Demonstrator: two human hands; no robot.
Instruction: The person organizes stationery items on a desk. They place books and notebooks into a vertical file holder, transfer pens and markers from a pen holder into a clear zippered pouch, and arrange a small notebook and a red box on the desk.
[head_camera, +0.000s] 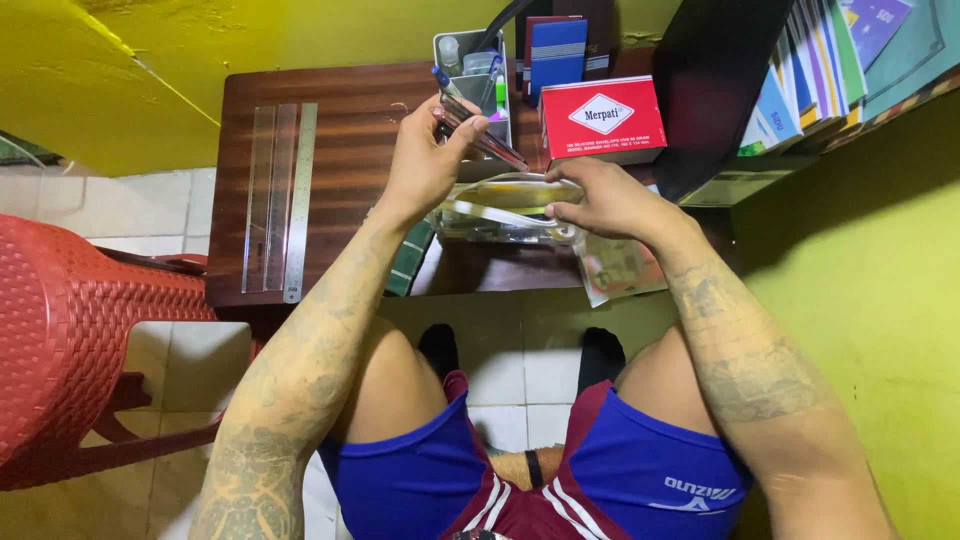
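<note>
— Where were your hands just then?

— Both were over the dark wooden counter (350, 130), near the middle of the frame. My left hand (425, 160) was raised a little and closed round a bundle of pens (480, 135), thumb pressed on top and fingers curled under. My right hand (605, 200) sat lower and to the right, pinching the edge of a clear plastic pouch (505, 210) that lay on the counter's near edge.

— Which way did the pens lie?

— Their long axis ran on a slant, from my left fist down toward the right of the frame, tips pointing at the pouch. The tips were just above the pouch's top edge, close to my right fingers. So the left hand had the pens and the right hand was the nearer one to the pouch's mouth.

— Was the pouch open?

— I couldn't tell for certain; the plastic was glossy and crumpled, and my right hand hid part of it.

— What else was about?

— A grey pen-holder box (475, 70) stood right behind my left hand, at the top middle. A red cardboard box (600, 115) was to the right of it. Clear and steel rulers (280, 195) lay lengthwise at the counter's left, and a red plastic woven chair (70, 330) filled the left edge of the frame.
</note>
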